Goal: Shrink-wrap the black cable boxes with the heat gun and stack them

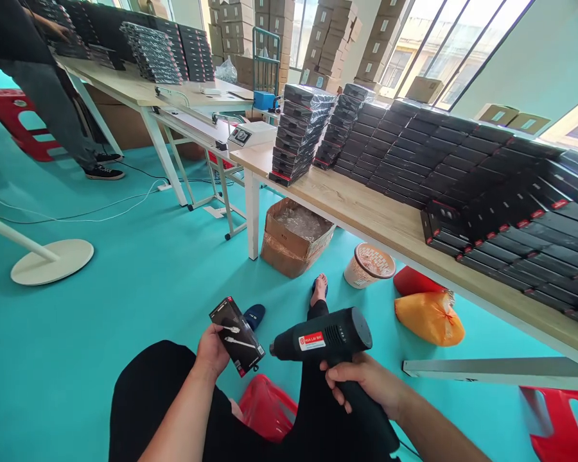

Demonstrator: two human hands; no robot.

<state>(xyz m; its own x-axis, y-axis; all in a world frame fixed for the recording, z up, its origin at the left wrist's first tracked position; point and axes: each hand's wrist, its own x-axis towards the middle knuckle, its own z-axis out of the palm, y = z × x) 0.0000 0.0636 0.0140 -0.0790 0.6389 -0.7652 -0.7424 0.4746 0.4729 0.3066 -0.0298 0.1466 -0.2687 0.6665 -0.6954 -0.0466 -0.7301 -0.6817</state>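
A flat black box [236, 339] with a picture of white cable plugs on it is tilted in my left hand [212, 353], whose fingers are closed on its left edge. My right hand [361, 380] is wrapped round the handle of a black heat gun [330, 337] with a red and white label. The gun's nozzle points left at the box's right side, a small gap apart from it. Both hands are above my lap.
Stacks of black boxes [404, 154] stand on the wooden table [356, 199] ahead and right. Below are an open carton [289, 253], a waste basket [361, 279] and an orange bag [428, 317]. A person [43, 83] stands at another table, far left.
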